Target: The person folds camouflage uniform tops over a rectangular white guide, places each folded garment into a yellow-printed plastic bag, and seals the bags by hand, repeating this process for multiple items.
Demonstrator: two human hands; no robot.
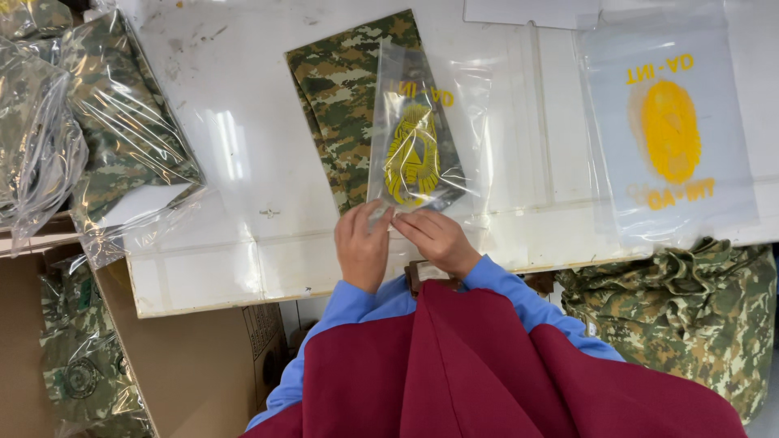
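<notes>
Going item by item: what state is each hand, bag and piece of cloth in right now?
left hand: pinching the near edge of the printed clear bag.
right hand: pinching the same edge.
printed clear bag: partly over the folded camouflage cloth.
folded camouflage cloth: flat on the white table.
empty printed bag: lying flat.
bagged camouflage pieces: piled at the table's left.
loose camouflage heap: unbagged.

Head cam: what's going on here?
A person in blue sleeves has both hands at the near edge of a clear plastic bag with a yellow emblem, the left hand and right hand pinching its opening. The bag lies over a folded camouflage garment on the white table. More empty printed bags lie on the right, bagged camouflage pieces on the left, and loose camouflage fabric sits below the table edge.
</notes>
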